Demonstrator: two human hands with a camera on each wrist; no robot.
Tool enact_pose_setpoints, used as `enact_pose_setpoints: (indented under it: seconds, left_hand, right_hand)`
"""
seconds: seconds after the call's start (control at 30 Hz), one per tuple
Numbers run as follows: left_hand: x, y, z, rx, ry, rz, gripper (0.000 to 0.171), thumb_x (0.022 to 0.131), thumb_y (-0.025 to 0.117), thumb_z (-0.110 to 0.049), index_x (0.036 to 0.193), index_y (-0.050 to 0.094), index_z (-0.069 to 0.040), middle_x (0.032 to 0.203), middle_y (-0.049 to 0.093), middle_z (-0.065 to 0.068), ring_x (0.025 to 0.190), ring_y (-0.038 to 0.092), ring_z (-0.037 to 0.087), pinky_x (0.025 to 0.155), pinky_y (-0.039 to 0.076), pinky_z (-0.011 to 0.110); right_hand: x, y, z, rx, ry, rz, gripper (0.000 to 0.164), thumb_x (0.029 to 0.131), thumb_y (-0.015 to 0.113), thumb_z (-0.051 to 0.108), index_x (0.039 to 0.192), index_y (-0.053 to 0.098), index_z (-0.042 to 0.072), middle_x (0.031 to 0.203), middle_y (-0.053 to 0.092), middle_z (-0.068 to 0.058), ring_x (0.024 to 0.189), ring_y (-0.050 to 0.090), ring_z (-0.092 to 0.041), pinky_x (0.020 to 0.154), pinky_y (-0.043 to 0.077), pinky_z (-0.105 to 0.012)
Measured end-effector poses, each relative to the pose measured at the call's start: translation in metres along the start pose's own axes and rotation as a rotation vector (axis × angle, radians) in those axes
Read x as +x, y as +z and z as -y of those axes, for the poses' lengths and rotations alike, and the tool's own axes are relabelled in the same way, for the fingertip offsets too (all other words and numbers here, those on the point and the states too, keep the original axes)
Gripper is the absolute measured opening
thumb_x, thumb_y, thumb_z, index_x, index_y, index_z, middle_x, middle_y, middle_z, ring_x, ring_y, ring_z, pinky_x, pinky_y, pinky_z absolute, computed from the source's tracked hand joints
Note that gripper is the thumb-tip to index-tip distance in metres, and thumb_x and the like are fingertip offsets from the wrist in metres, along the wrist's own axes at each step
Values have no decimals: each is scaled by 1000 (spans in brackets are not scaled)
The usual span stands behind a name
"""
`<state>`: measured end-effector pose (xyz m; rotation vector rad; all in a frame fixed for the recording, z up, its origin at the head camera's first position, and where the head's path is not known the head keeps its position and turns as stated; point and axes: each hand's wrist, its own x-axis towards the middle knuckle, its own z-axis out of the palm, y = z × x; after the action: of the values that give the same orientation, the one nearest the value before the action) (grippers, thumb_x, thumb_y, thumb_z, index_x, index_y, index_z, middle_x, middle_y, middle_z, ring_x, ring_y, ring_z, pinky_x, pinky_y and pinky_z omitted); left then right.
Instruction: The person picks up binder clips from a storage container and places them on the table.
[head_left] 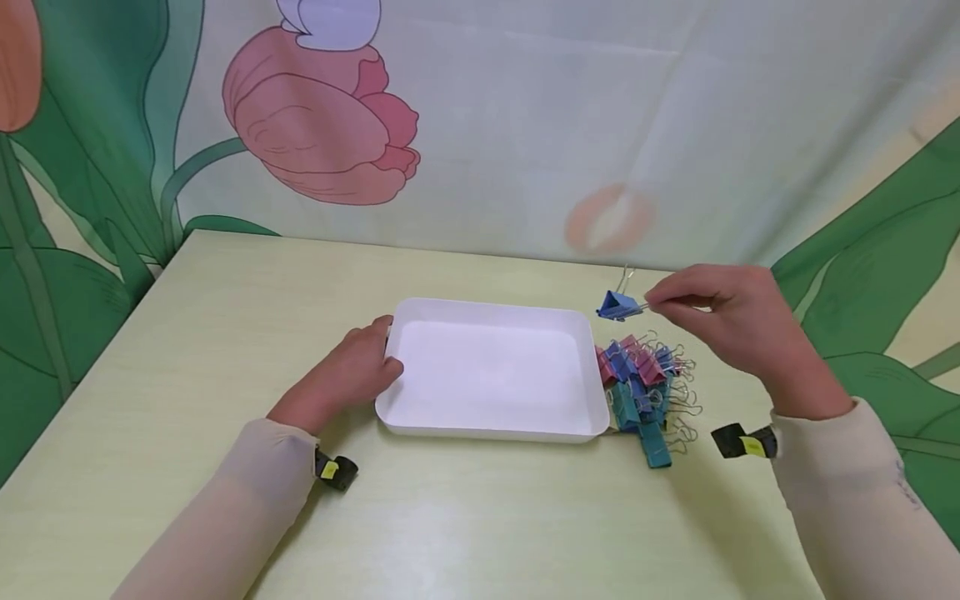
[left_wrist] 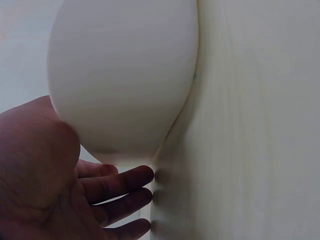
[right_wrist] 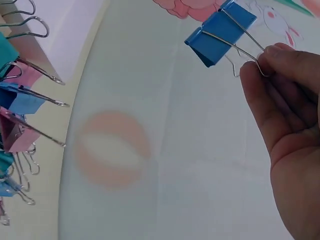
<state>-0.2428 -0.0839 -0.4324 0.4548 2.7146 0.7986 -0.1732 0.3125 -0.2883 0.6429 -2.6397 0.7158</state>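
Observation:
In the head view a white rectangular tray lies on the table with nothing in it. My left hand grips its left end, thumb over the rim and fingers along the outside; the left wrist view shows the fingers beside the tray's end wall. My right hand pinches a blue binder clip by one wire handle, up above the table. In the right wrist view the clip dangles from thumb and forefinger, touching nothing else.
Right against the tray's right end sits a pile of binder clips in pink, blue and teal, wire handles pointing right. One teal clip lies at its front edge. Behind the table hangs a flower-printed cloth.

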Motion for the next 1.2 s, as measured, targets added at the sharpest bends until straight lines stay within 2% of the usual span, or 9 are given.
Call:
enact_pose_setpoints:
  seconds: [0.07, 0.17, 0.33, 0.47, 0.6, 0.7, 0.77, 1.03, 1.2]
  left_hand:
    - [0, 0, 0, 1, -7, 3, 68, 89, 43, -17, 149, 21, 8, 144, 45, 25, 121, 44, 34, 103, 38, 47]
    - [1, 0, 1, 6, -7, 4, 68, 89, 43, -17, 148, 21, 8, 143, 46, 25, 120, 44, 34, 103, 38, 47]
    - [1, 0, 3, 6, 5, -2, 68, 88, 42, -18, 148, 22, 7, 139, 49, 24, 117, 46, 33, 100, 39, 46]
    - [1, 0, 4, 6, 22, -10, 66, 88, 42, -17, 147, 23, 8, 136, 51, 24, 115, 47, 34, 99, 40, 47]
    - [2, 1, 7, 7, 33, -15, 66, 87, 42, -17, 147, 24, 7, 135, 53, 23, 114, 47, 34, 98, 40, 46]
    - [3, 3, 7, 5, 35, -13, 66, 87, 42, -17, 147, 24, 7, 134, 54, 23, 111, 48, 32, 96, 41, 44]
    - [2, 3, 8, 4, 38, -11, 66, 87, 42, -17, 146, 24, 7, 133, 54, 23, 108, 49, 31, 94, 42, 43]
    - [2, 3, 6, 2, 33, -7, 65, 88, 41, -17, 146, 24, 6, 134, 53, 23, 111, 48, 32, 96, 41, 45]
    - [2, 2, 7, 4, 18, 0, 65, 88, 41, -18, 147, 23, 5, 136, 51, 22, 111, 46, 31, 96, 41, 45]
  right_hand:
    - [-7, -3, -7, 65, 85, -32, 18, 81, 72, 0, 94, 77, 11, 92, 74, 7, 80, 64, 9, 71, 49, -9]
    - [-20, -7, -20, 177, 269, -73, 14, 85, 72, 8, 98, 76, 8, 90, 72, 18, 79, 67, 3, 69, 50, -11]
    - [-42, -14, -43, 284, 506, -132, 28, 88, 69, 20, 108, 72, 0, 90, 72, 20, 83, 70, 1, 79, 48, -9]
    - [-58, -15, -60, 272, 654, -164, 36, 89, 68, 28, 113, 70, 2, 88, 71, 24, 85, 68, 5, 81, 43, -6]
    - [-76, -11, -81, 169, 786, -135, 40, 89, 65, 38, 117, 69, 10, 83, 67, 33, 86, 62, 13, 75, 42, -15]
    - [-90, -3, -97, 74, 819, -106, 40, 91, 62, 40, 117, 70, 12, 80, 67, 32, 84, 56, 16, 69, 42, -22]
    - [-98, 4, -105, 38, 820, -92, 38, 92, 60, 38, 116, 70, 10, 80, 70, 27, 79, 55, 18, 67, 43, -22]
    - [-114, 23, -115, -6, 847, -18, 35, 94, 57, 33, 112, 71, 7, 96, 76, -6, 70, 57, 16, 66, 46, -23]
    - [-117, 29, -114, 3, 873, 19, 35, 94, 57, 32, 112, 71, 7, 101, 74, -13, 71, 62, 9, 67, 47, -25]
